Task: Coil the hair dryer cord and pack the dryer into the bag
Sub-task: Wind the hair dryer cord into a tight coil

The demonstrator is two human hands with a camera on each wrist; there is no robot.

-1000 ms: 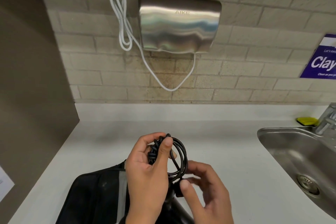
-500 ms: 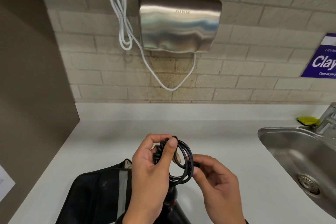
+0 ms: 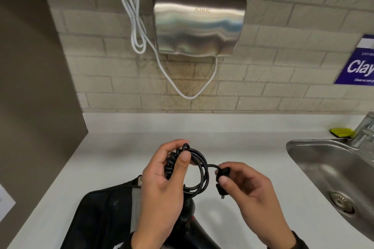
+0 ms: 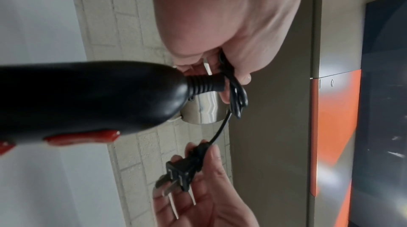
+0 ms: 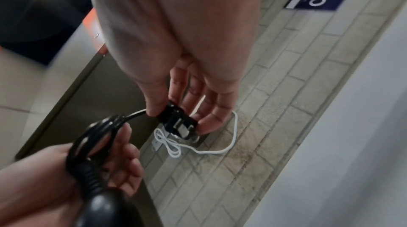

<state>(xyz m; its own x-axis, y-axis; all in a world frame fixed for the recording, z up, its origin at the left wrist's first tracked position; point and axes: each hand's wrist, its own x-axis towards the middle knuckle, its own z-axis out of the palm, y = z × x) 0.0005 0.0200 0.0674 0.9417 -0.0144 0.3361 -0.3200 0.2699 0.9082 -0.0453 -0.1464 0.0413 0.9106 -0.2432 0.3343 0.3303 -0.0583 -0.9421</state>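
Note:
My left hand grips the coiled black cord above the counter, thumb pressed over the loops. A short free end runs right to the black plug, which my right hand pinches between thumb and fingers. The black hair dryer with red switches hangs below the coil, its handle showing between my wrists. The plug shows its metal prongs in the left wrist view, and the plug sits at my fingertips in the right wrist view. The black bag lies on the counter at lower left.
White counter runs to a tiled wall with a steel hand dryer and its white cable. A steel sink is at right with a yellow sponge. A brown panel stands on the left.
My right hand has pulled the plug out to the right of the coil, drawing a short length of cord free. The left hand keeps hold of the loops.

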